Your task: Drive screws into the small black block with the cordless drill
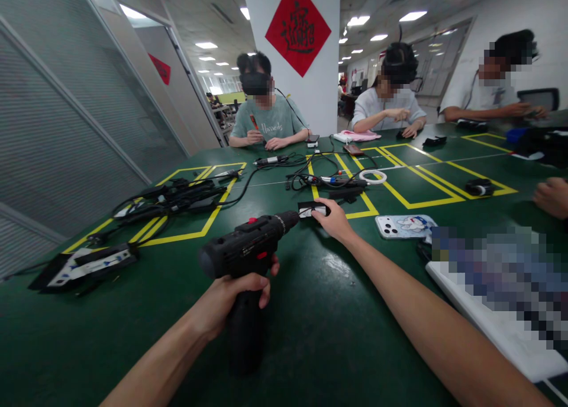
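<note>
My left hand [235,294] is wrapped round the grip of a black cordless drill [244,244] with red buttons. The drill lies level in the air above the green table, its chuck pointing forward and right. Just beyond the chuck, my right hand [332,219] pinches a small black piece with a white face [306,209] between thumb and fingers. The piece is close to the drill's front end; whether a bit touches it I cannot tell. Part of it is hidden behind my fingers.
Tangled black cables [177,197] and a black-and-white strip [95,268] lie at left. More cables and tools [328,181] sit beyond my right hand, with a white ring [373,177]. A phone [403,226] and a white device [479,324] are at right. Several people sit round the table.
</note>
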The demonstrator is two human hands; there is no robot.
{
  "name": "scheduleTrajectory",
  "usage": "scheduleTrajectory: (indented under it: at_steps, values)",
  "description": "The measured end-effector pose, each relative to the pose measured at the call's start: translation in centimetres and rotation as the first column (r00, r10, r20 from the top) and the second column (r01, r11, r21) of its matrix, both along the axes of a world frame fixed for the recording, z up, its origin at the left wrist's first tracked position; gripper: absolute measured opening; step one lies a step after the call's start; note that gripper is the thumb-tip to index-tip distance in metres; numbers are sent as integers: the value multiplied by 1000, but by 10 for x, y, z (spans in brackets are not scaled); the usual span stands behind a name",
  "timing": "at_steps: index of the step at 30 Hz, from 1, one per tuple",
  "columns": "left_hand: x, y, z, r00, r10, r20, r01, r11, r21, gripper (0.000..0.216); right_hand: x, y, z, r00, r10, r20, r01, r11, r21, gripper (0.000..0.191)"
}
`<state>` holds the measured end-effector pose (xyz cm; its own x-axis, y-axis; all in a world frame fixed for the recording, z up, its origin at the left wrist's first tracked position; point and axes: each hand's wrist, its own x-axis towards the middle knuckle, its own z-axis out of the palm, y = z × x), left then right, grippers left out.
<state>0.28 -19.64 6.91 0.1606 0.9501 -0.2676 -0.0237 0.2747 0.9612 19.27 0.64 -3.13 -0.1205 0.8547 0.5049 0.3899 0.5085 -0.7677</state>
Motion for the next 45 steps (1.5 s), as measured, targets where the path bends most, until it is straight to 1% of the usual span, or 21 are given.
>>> scheduleTrajectory:
  at_steps: [4, 13, 20, 27, 36, 45]
  values:
    - [1, 1, 3, 1000, -6, -4, 6, 1000, -18, 38, 0, -1, 0, 1000, 5, 4, -5, 1000, -1, 36]
    - [0, 2, 1, 1000, 17, -7, -17, 999, -36, 37, 0, -2, 0, 1000, 7, 2, -7, 1000, 6, 35]
    - [3, 2, 5, 1000, 23, 4, -23, 1000, -13, 36, 0, -1, -1, 1000, 11, -1, -11, 1000, 1, 36]
    - [2, 2, 3, 999, 33, 8, -32, 999, -29, 37, 1, -2, 0, 1000, 11, 3, -11, 1000, 2, 36]
    - [5, 3, 5, 1000, 23, -6, -23, 1000, -12, 34, 0, -1, 0, 1000, 11, 6, -11, 1000, 15, 36]
    - [5, 2, 3, 1000, 30, 7, -30, 1000, 8, 34, 0, 0, -3, 1000, 7, 5, -7, 1000, 29, 36]
